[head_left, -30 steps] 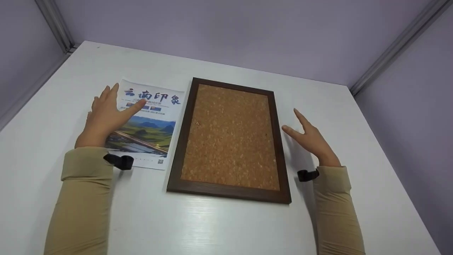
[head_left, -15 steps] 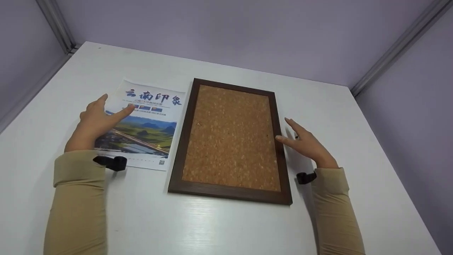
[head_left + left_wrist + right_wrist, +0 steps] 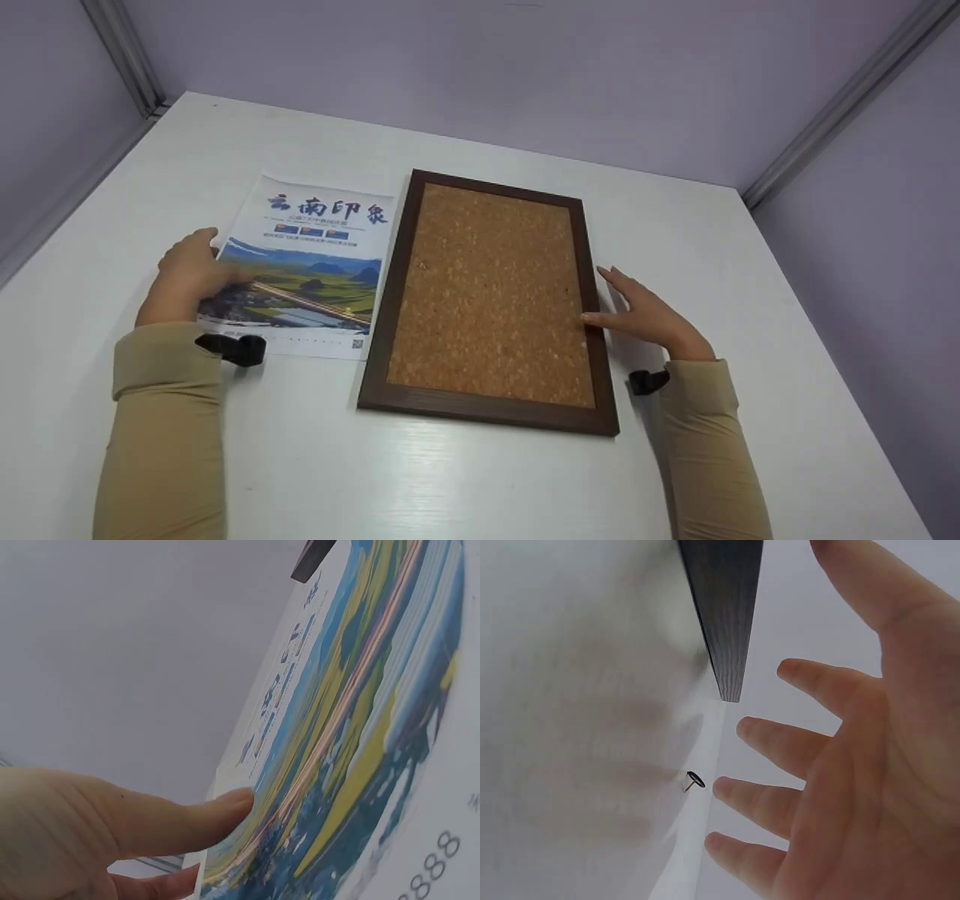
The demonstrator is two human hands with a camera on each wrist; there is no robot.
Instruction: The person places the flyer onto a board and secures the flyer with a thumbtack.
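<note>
A colour poster [image 3: 307, 270] with a landscape photo and blue characters lies flat on the white table [image 3: 450, 480]. To its right lies a cork board [image 3: 487, 292] in a dark wooden frame. My left hand [image 3: 187, 266] is at the poster's left edge, thumb on top of the sheet [image 3: 352, 727] and fingers curled at the edge. My right hand [image 3: 649, 319] rests open beside the board, fingers straight, thumb touching the frame's right rail [image 3: 727, 615]. A small black pushpin [image 3: 694, 780] lies on the table by my right fingers [image 3: 780, 735].
Lilac walls [image 3: 465, 67] close the table in behind and on both sides, with aluminium posts [image 3: 124, 56] in the back corners. The table's front part [image 3: 420, 487] is bare white surface. Black camera straps [image 3: 232, 349] sit on both wrists.
My left hand slid back from flat on the poster to its left edge and curled its fingers. My right hand dropped and moved in until its thumb touched the frame.
</note>
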